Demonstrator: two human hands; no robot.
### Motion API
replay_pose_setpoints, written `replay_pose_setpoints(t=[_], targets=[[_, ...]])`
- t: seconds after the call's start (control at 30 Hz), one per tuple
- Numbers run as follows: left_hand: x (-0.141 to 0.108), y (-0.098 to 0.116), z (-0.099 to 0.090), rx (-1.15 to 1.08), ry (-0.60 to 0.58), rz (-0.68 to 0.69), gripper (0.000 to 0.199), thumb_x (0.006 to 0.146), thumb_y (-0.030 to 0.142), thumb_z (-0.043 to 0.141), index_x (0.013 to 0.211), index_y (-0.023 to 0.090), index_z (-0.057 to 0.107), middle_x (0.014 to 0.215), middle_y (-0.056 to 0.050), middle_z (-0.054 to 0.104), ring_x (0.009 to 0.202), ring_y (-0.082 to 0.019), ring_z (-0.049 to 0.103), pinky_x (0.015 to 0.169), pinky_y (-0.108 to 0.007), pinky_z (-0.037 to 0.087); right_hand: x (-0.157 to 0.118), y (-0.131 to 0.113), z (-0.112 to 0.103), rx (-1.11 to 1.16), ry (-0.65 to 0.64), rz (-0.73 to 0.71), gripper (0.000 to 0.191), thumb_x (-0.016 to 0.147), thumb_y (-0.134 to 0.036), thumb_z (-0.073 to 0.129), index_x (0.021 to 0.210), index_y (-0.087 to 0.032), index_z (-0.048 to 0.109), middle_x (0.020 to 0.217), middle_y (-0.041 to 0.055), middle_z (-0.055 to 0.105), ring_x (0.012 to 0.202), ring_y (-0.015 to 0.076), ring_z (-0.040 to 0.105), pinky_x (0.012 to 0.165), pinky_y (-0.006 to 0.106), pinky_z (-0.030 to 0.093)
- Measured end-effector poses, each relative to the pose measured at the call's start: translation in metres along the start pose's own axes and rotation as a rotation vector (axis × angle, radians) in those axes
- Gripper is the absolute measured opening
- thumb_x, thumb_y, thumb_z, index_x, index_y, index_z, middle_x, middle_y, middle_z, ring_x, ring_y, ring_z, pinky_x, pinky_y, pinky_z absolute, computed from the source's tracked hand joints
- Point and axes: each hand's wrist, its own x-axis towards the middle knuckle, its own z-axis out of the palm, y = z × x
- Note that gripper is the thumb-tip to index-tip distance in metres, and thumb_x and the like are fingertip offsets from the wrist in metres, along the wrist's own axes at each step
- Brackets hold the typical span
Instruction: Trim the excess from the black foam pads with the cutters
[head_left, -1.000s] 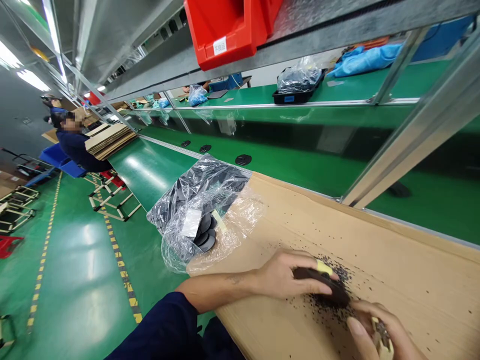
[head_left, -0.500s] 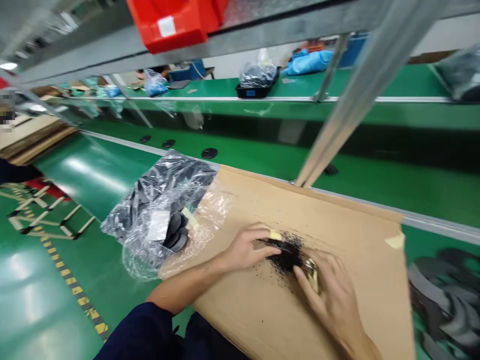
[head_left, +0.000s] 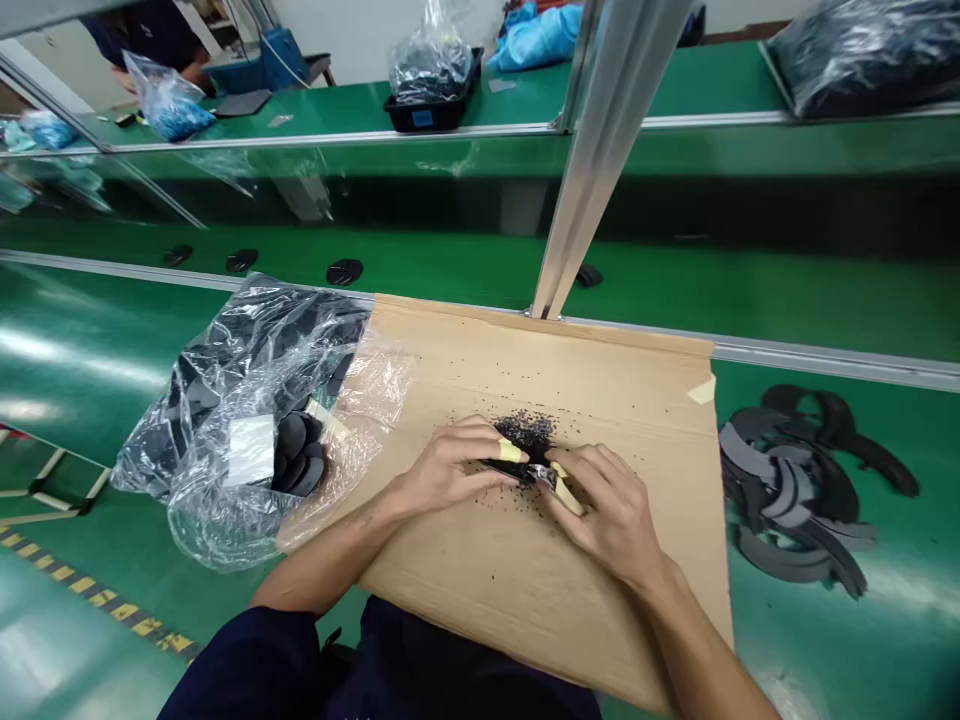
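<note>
Landmark: cardboard sheet (head_left: 465, 600), on the bench before the person.

Left hand (head_left: 454, 465), one: over the sheet's middle, thumb and fingers nearly closed on a dark piece (head_left: 504, 467); yellow wrap on one finger.

Right hand (head_left: 611, 505), one: also over the sheet's middle, curled closed around a small metal-headed tool (head_left: 541, 473), its head against or just beside the piece; contact cannot be told.

Black bits (head_left: 523, 428), many: scattered on the sheet, thickest just beyond the hands.

Clear bag (head_left: 225, 510) with black discs (head_left: 298, 455): overlapping the sheet's left edge.

Curved strips (head_left: 795, 490), a heap: right of the sheet.

Step, as judged: tool work at the piece's edge. The next move seems to call for a steady left pinch and careful alignment of the tool's head, clear of the fingertips.
</note>
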Motion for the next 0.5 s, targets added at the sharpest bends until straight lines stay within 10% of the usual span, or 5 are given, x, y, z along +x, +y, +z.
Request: replay_pose_setpoints(t=[0.5], targets=[[-0.0028,-0.0046,-0.0006,0.016,-0.021,0.063,0.018,0.094,0.028,0.071,0.109,0.02,0.075,0.091,-0.006,0.076,0.084,-0.016,0.067,0.077,-0.031,0.053,-0.0031,-0.0018,-0.0034,-0.032,0.009,-0.042,0.016,0.096,-0.017,0.06,0.111,-0.015,0.066,0.084,0.0084,0.071,0.073,0.0194,0.066,0.066,0.031,0.053]])
